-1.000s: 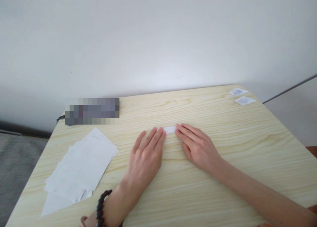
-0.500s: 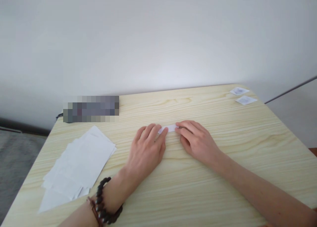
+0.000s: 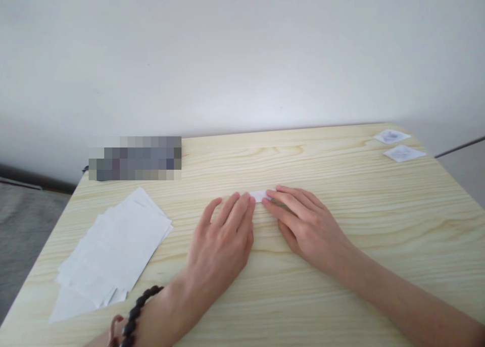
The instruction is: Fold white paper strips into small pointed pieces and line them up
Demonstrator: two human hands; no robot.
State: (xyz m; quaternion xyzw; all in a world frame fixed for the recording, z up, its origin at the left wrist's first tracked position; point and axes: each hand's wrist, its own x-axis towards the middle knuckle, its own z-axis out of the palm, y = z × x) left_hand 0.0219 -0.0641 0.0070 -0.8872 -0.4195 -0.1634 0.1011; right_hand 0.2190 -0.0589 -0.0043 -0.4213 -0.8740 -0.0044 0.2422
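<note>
A narrow folded strip of white paper [image 3: 258, 196] lies flat on the table between my hands. The fingertips of my left hand [image 3: 223, 241] hold down its left end, with the little finger stretched a bit apart. At the right end, my right hand [image 3: 308, 223] keeps the strip under its index and middle fingertips. Only the strip's middle shows; my fingers cover both ends. Neither thumb tip can be clearly seen.
Loose white paper sheets [image 3: 113, 246] lie in a fanned stack on the left of the wooden table [image 3: 303, 306]. Two diamond-shaped folded papers, a far one [image 3: 392, 136] and a nearer one [image 3: 404, 153], rest at the back right. A blurred dark object [image 3: 136, 160] stands by the wall.
The view has shifted slightly. My left fingers have straightened along the strip's left part, and my right fingertips have slid a little left over it, so less paper shows between them.
</note>
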